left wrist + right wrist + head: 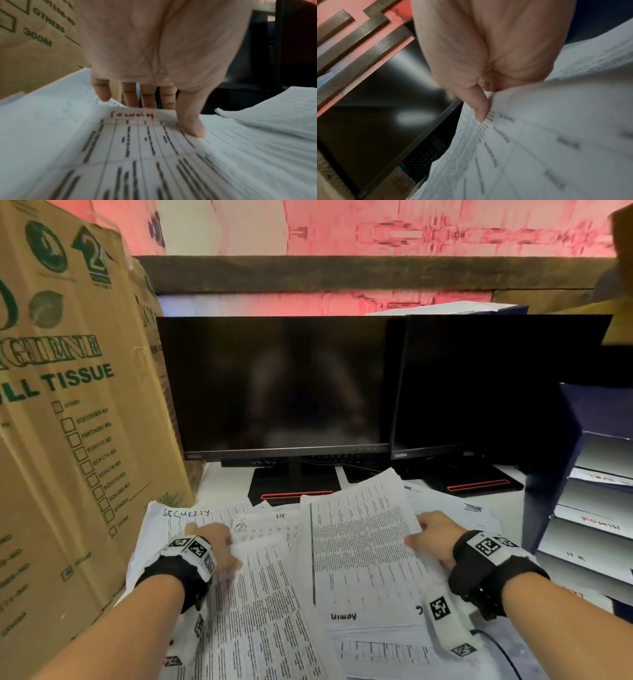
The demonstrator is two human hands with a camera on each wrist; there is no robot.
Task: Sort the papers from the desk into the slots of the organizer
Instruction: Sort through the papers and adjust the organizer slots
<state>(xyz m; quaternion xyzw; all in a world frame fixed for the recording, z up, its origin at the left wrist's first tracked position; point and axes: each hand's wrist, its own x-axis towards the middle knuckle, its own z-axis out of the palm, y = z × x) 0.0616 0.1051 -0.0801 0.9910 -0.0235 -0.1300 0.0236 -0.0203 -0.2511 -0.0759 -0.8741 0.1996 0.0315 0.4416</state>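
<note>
Loose printed papers (394, 642) cover the desk in front of me. My left hand (219, 546) lies on the left part of the pile. In the left wrist view its thumb (192, 128) presses on a table sheet marked "Security" in red (137, 142), with the fingers behind that sheet's far edge. My right hand (421, 532) pinches the right edge of a sheet marked "Admin" (359, 542), thumb (481, 112) on top, and this sheet (539, 135) is raised off the pile. The dark blue organizer (548, 474) stands at the right, with stacked slots labelled ADMIN (601, 523) and HR (575, 554).
A tall cardboard tissue box (68, 405) walls off the left side. Two dark monitors (284, 385) (479, 385) stand behind the papers, their bases (294, 487) on the desk. A thin black cable (503, 652) runs along the near right.
</note>
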